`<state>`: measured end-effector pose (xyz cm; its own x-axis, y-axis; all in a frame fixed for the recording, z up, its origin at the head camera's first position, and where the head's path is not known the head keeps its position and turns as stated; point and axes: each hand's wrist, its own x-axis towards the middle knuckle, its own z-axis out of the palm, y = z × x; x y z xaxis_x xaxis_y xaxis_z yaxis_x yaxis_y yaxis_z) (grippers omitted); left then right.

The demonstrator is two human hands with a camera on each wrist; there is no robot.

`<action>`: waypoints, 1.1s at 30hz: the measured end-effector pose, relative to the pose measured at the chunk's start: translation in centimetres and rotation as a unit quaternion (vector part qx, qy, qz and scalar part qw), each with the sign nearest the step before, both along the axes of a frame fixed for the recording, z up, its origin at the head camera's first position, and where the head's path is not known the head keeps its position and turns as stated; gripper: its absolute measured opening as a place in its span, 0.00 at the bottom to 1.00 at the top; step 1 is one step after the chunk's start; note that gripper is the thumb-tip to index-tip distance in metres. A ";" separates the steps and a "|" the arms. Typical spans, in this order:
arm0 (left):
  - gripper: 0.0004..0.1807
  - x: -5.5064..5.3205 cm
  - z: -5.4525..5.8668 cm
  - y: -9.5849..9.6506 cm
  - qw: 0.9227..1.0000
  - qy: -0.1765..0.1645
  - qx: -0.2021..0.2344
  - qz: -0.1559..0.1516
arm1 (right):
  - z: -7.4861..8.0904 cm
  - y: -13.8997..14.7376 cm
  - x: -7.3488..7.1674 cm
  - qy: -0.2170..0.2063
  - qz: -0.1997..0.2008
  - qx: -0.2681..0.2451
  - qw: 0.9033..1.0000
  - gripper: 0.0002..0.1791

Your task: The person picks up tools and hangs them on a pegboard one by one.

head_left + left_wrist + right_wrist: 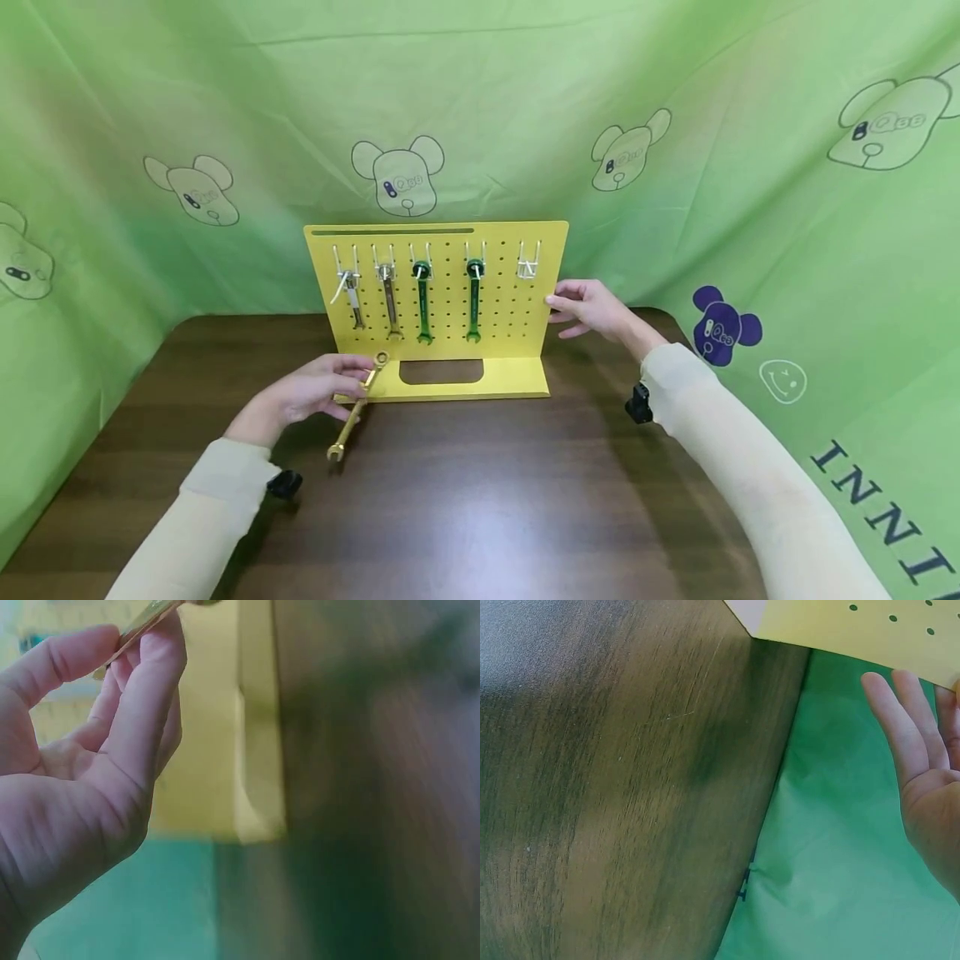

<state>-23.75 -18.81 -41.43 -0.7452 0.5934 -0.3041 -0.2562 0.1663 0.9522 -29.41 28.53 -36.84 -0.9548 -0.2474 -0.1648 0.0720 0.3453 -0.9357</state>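
My left hand (322,387) pinches a gold combination wrench (348,427) between thumb and fingers, in front of the lower left of a yellow pegboard (510,321). The wrench slants, ring end up and open end toward me. In the left wrist view, part of its shaft (146,622) shows at the fingertips; the rest is cut off. At the board's right edge, my right hand (588,310) grips the panel, thumb in front and fingers behind. Two silver wrenches, one at far left (352,300) and another beside it (391,304), hang left of two green wrenches (423,304).
A white double hook (527,268) at the board's upper right bears no tool. The board's base has a cut-out and stands on a dark wooden table (465,500). Green printed cloth (525,100) hangs behind and at both sides.
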 end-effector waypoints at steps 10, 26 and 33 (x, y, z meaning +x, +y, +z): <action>0.31 0.7 4.8 12.0 0.996 0.051 0.072 -0.025 | 0.1 -0.1 0.0 0.007 -0.001 0.008 1.000 0.16; 0.24 -1.0 7.7 21.2 0.985 0.096 0.133 0.045 | 0.1 -0.1 0.3 0.003 0.000 -0.001 1.000 0.19; 0.22 -1.9 7.3 22.5 0.984 0.053 0.150 0.085 | 0.0 -0.1 0.2 0.006 0.004 0.001 1.000 0.20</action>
